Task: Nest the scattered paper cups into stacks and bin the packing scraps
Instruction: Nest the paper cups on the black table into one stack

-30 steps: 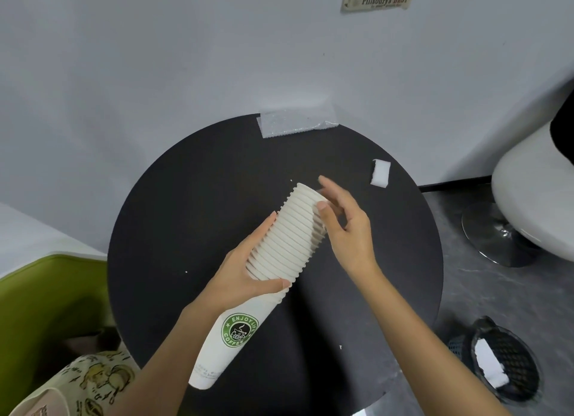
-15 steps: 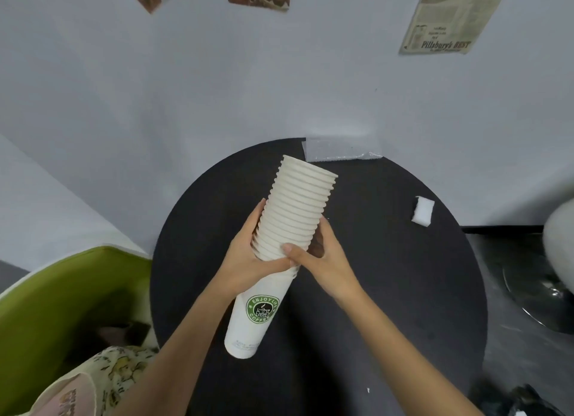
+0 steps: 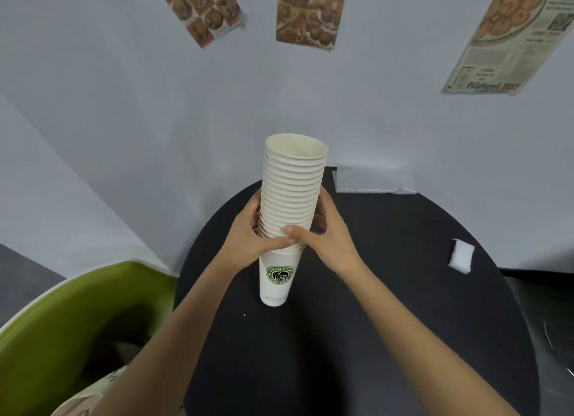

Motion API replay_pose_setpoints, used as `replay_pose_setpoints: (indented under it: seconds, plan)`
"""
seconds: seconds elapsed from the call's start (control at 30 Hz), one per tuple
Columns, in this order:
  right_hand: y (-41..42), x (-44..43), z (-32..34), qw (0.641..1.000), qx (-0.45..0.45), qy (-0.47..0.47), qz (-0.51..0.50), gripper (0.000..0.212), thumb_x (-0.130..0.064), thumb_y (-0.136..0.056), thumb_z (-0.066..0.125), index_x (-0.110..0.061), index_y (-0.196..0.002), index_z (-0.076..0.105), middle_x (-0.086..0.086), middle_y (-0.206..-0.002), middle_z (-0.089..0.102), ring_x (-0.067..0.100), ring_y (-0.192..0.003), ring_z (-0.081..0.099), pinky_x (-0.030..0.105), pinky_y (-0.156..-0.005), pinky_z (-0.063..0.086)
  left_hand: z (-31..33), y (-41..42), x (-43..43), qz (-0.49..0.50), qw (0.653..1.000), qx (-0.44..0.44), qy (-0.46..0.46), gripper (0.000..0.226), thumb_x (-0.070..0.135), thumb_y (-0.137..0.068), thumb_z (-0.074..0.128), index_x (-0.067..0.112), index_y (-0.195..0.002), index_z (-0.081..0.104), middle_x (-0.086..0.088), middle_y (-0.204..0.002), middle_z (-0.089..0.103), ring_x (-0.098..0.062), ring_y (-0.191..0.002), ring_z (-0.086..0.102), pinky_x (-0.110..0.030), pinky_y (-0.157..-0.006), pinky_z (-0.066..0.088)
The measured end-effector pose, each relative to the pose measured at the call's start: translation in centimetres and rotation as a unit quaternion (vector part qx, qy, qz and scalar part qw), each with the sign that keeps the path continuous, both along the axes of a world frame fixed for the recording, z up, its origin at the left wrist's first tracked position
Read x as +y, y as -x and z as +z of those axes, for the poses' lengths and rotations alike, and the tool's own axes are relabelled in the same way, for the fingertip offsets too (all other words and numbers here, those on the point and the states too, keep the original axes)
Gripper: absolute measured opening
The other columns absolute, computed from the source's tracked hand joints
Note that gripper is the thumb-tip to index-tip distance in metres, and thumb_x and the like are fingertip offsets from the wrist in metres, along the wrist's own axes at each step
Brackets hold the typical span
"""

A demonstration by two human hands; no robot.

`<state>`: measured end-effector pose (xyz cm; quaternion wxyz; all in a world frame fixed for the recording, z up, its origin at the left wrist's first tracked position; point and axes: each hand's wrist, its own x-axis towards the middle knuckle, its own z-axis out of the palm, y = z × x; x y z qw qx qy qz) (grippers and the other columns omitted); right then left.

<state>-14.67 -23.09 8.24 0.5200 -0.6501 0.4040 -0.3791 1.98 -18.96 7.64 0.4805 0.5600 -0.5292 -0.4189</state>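
1. The stack of paper cups (image 3: 293, 195) has swung from a slant, with its rims pointing up and to the right a second ago, to upright, its open mouth facing the ceiling. The view has also tipped upward. The wall posters now show, and the floor bin seen a second ago is out of sight.
2. The right hand (image 3: 332, 241) was touching the top rims a second ago. It has dropped to the lower part of the stack, opposite the left hand (image 3: 245, 235).
3. I judge that nesting is as good as finished. No loose cup shows anywhere on the round black table (image 3: 388, 307), and the stack is being squared up, probably to be stood down.
4. The stack is over the near middle of the table. Its printed bottom cup is at or just above the tabletop, and I cannot tell whether it touches.
5. Both hands clasp the stack at the lowest rims. Their thumbs cross the near face and their fingers curl round the back. The forearms come in from below and meet in a V.
6. The scraps are still to be binned. A white foam scrap (image 3: 462, 256) lies near the right edge, well apart from the stack, and a sheet of clear packing plastic (image 3: 372, 182) lies at the far edge against the wall.
7. A green chair (image 3: 62, 322) is at the lower left.
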Motion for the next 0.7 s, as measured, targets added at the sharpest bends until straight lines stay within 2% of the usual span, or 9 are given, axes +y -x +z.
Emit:
replay_pose_setpoints:
  seconds: [0.1,0.2,0.37,0.5,0.63,0.7]
  plan:
    - [-1.1,-1.8,0.2,1.0,0.004,0.011,0.004,0.087,-0.026,-0.074,0.08,-0.035,-0.144,0.029,-0.014,-0.135,0.051,0.008,-0.12,0.053,0.03,-0.092,0.052,0.1,-1.3,-1.7,0.005,1.0,0.005,0.001,0.089,0.028,-0.06,0.087,0.034,-0.137,0.043,0.009,-0.134,0.06,-0.01,-0.126,0.055,-0.031,-0.101,0.05]
    - [-2.2,-3.7,0.4,1.0,0.008,0.019,0.006,0.086,-0.025,-0.074,0.08,-0.034,-0.143,0.029,-0.016,-0.134,0.051,0.007,-0.12,0.052,0.026,-0.091,0.051,0.1,-2.5,-3.6,0.009,1.0,-0.006,0.005,0.085,0.013,-0.066,0.089,0.036,-0.135,0.043,0.015,-0.132,0.059,-0.004,-0.125,0.055,-0.027,-0.099,0.049]
    - [-3.7,-6.7,0.1,1.0,0.013,0.025,0.011,0.087,-0.023,-0.074,0.08,-0.034,-0.143,0.028,-0.022,-0.129,0.05,0.004,-0.121,0.05,0.026,-0.091,0.05,-0.2,-4.3,-6.6,0.022,1.0,-0.012,0.009,0.082,0.005,-0.069,0.085,0.034,-0.134,0.044,0.018,-0.13,0.059,0.0,-0.123,0.054,-0.032,-0.101,0.049]
    - [-5.0,-8.7,-0.4,0.999,0.015,0.027,0.011,0.089,-0.023,-0.073,0.081,-0.033,-0.144,0.027,-0.019,-0.132,0.049,0.005,-0.122,0.05,0.025,-0.092,0.049,-0.7,-5.2,-8.5,0.033,0.999,-0.019,0.011,0.083,0.007,-0.069,0.085,0.031,-0.136,0.043,0.018,-0.131,0.058,-0.002,-0.125,0.053,-0.031,-0.103,0.048]
    - [-6.0,-10.1,-1.1,0.999,0.018,0.03,0.012,0.089,-0.022,-0.073,0.08,-0.032,-0.143,0.028,-0.017,-0.133,0.049,0.006,-0.123,0.049,0.03,-0.095,0.049,-1.3,-6.1,-9.7,0.044,0.999,-0.014,0.006,0.084,0.006,-0.067,0.087,0.03,-0.135,0.044,0.019,-0.129,0.059,0.0,-0.123,0.053,-0.035,-0.103,0.049]
    - [-6.3,-10.4,-1.4,0.999,0.02,0.029,0.014,0.089,-0.022,-0.073,0.08,-0.032,-0.144,0.027,-0.017,-0.134,0.048,0.007,-0.125,0.048,0.03,-0.096,0.048,-1.5,-6.3,-9.9,0.045,0.999,-0.012,0.002,0.087,0.013,-0.063,0.091,0.029,-0.135,0.045,0.018,-0.129,0.06,-0.001,-0.124,0.054,-0.038,-0.102,0.05]
